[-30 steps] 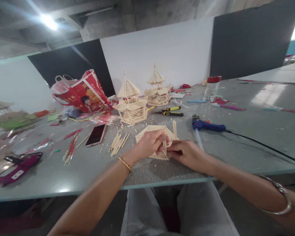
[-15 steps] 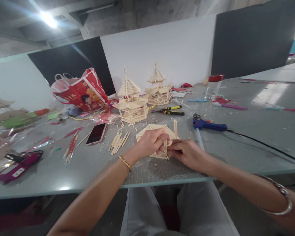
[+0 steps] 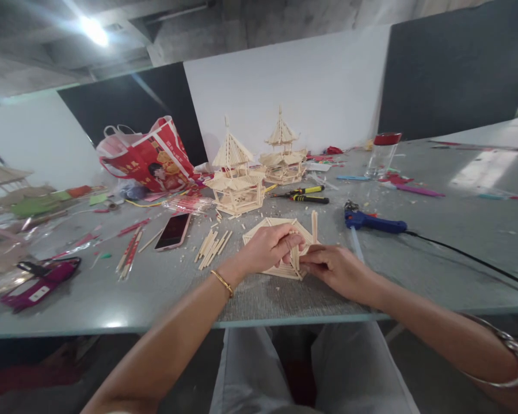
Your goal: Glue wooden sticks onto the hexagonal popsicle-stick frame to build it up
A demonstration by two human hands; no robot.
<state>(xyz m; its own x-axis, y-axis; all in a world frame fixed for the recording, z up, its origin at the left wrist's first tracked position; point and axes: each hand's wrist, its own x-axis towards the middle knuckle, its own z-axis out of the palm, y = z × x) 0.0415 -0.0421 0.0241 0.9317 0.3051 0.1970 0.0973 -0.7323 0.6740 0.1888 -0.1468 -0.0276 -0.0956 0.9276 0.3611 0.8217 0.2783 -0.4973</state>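
A flat polygonal panel of wooden sticks [image 3: 256, 229] lies on the table in front of me. My left hand [image 3: 268, 248] rests over it, fingers curled round an upright wooden stick piece [image 3: 295, 259]. From the right, my right hand [image 3: 339, 269] pinches close to the foot of that piece, at the panel's edge; its fingertips are partly hidden and I cannot make out what they grip. Another stick piece [image 3: 315, 225] stands upright just behind my right hand. To the left of the panel lies a loose pile of short wooden sticks [image 3: 213, 248].
Two stick pagodas [image 3: 236, 192] [image 3: 284, 167] stand behind the panel. Yellow-black pliers [image 3: 311, 199], a blue glue gun [image 3: 377, 222] with its cable and a red-lidded jar [image 3: 382, 158] are at right. A phone [image 3: 172, 232], red bag [image 3: 155, 158] and purple pouch [image 3: 41, 284] lie left.
The whole view has shifted slightly, so things appear a little further right. Both hands stay at the same spot on the panel, with almost no change in their grip.
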